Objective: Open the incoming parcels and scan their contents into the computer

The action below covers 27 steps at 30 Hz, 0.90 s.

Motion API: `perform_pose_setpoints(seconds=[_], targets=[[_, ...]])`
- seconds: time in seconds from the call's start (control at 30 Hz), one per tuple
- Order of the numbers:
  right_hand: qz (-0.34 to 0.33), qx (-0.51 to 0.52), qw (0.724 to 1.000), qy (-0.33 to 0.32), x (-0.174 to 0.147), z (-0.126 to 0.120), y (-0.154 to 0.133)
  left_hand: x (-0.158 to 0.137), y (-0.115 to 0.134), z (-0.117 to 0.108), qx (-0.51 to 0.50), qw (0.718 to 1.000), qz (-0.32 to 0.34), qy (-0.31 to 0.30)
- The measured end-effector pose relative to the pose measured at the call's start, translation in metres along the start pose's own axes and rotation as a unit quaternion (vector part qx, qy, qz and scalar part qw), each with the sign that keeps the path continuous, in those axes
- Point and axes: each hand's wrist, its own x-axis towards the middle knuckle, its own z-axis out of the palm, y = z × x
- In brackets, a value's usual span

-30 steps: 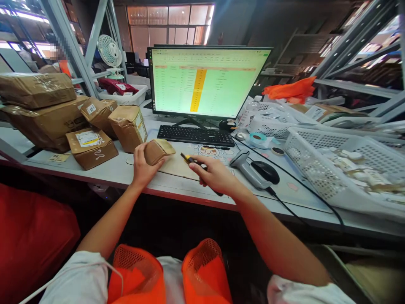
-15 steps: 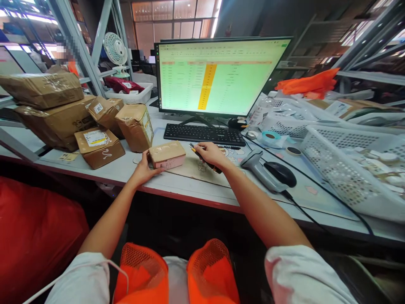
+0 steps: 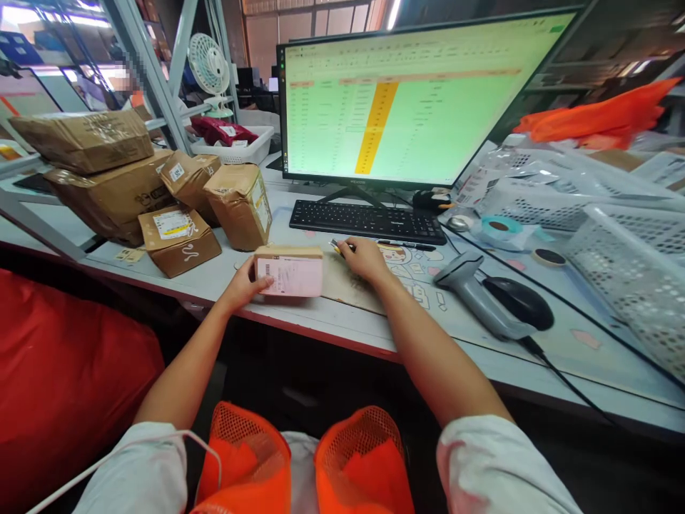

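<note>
My left hand [image 3: 243, 285] grips the left end of a small cardboard box [image 3: 294, 277], thumb on its front. A pale pink label covers the side of the box facing me, and the box is tipped so this label shows. Just right of it, my right hand [image 3: 364, 258] is closed around a utility knife [image 3: 337, 245]; only the yellow-and-dark tip end shows past the fingers. Beneath lies a flat piece of brown cardboard [image 3: 347, 282] on the desk. The black keyboard [image 3: 369, 220] sits behind both hands.
Several taped cardboard boxes [image 3: 101, 196] are piled at the left. A monitor [image 3: 412, 107] stands at the back. On the right are a barcode scanner [image 3: 484, 296], a black mouse [image 3: 518, 303], tape rolls [image 3: 549, 257] and white plastic baskets [image 3: 636, 243]. A cable [image 3: 561, 310] crosses the desk.
The left hand has tilted the small box so its labelled side turns up towards me. The right hand still holds the knife, now less visible. The view has shifted left.
</note>
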Motion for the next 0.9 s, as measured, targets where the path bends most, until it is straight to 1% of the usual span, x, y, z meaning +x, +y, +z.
perform_pose_setpoints(seconds=[0.13,0.33,0.47,0.6,0.73,0.9], targets=[[0.003,-0.005,1.000,0.013,-0.001,0.005,0.013,-0.001,-0.002,-0.002,-0.037,0.999,-0.013,0.013],[-0.002,-0.018,1.000,-0.019,-0.003,0.014,0.013,-0.003,0.004,0.000,0.002,1.000,-0.013,-0.009],[-0.016,-0.007,1.000,-0.014,-0.005,0.016,0.011,-0.002,0.005,0.000,0.005,1.000,-0.019,-0.012],[-0.015,-0.004,1.000,-0.020,-0.008,0.014,0.007,-0.003,-0.002,-0.002,-0.031,0.999,-0.022,-0.015],[-0.024,0.001,0.999,-0.023,-0.011,0.010,0.004,-0.003,-0.011,-0.005,-0.084,0.996,-0.023,-0.004],[-0.037,0.007,0.999,-0.020,-0.012,0.010,0.004,-0.003,-0.018,-0.008,-0.113,0.993,-0.031,-0.008]])
